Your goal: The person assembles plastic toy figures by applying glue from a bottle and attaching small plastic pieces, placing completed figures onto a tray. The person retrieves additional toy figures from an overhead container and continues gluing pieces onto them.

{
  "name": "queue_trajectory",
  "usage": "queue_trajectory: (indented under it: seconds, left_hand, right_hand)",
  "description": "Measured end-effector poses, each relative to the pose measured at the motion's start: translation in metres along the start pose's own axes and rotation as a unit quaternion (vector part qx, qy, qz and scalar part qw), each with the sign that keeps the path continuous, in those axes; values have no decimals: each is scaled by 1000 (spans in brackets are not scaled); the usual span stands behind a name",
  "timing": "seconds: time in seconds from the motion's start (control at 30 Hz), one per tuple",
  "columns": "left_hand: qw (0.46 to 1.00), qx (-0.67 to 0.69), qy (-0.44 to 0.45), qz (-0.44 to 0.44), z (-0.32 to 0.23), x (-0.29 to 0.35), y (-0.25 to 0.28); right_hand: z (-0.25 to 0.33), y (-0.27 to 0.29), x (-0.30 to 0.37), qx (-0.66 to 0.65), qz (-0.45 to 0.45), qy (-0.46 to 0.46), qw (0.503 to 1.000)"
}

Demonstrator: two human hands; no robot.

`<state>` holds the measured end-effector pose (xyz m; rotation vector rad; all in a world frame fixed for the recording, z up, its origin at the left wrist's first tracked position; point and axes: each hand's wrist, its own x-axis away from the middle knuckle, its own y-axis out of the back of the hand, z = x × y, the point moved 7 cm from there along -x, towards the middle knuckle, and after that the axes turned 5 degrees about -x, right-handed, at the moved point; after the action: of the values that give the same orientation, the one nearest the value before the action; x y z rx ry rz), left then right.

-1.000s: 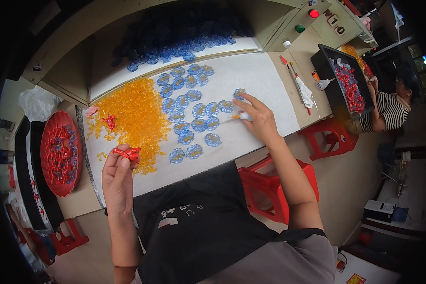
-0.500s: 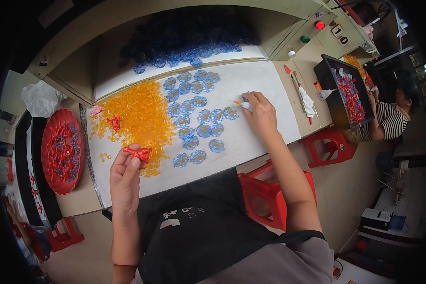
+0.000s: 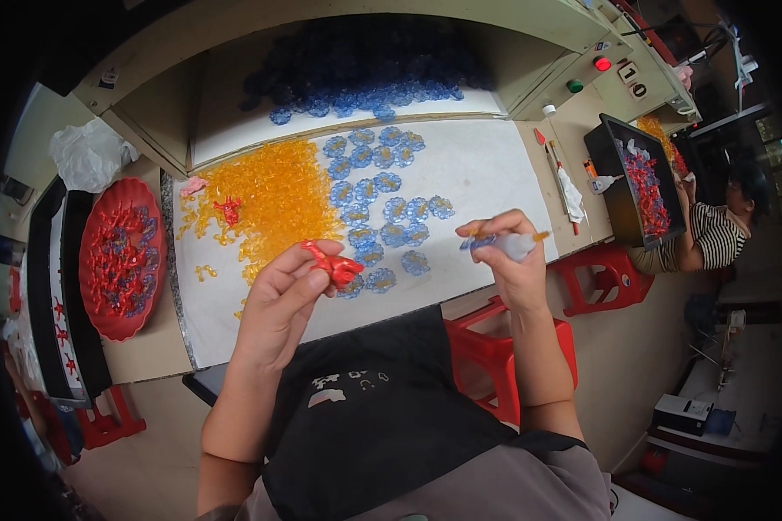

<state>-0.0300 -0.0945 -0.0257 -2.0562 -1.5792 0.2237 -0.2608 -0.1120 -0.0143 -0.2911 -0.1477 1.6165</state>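
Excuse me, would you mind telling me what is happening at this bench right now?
A seated person holds a small red plastic piece in the left hand and a small white tube with an orange tip in the right hand, both raised above the white work mat. On the mat lie a heap of orange pieces and rows of blue flower-shaped pieces. A red tray of pieces sits to the left.

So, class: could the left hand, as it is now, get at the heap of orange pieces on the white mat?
Probably yes: the left hand hovers just beside the orange heap with nothing between, though its grip already holds a red piece.
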Motion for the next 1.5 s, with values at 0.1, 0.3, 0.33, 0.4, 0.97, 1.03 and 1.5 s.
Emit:
queue_trajectory:
  seconds: [0.1,0.3,0.33,0.4,0.97,1.03,1.5]
  left_hand:
    - [999,-5,0,35,-7,1,-16]
    - [995,-5,27,99,-6,9,-32]
    - [995,-7,28,96,-5,12,-31]
    - [995,-9,16,100,-6,14,-30]
    - [991,11,25,127,-11,25,-30]
    - [992,14,41,116,-10,24,-30]
    - [987,-6,67,146,-6,19,-32]
  right_hand:
    - [8,-19,10,-54,54,35,996]
    - [17,-51,22,-65,136,64,987]
    - [17,-55,22,-65,141,64,986]
    - [21,-64,23,-65,167,75,981]
    - [30,-100,22,-3,250,85,965]
    - [27,-97,21,-16,245,69,967]
    - [30,-94,18,13,250,55,967]
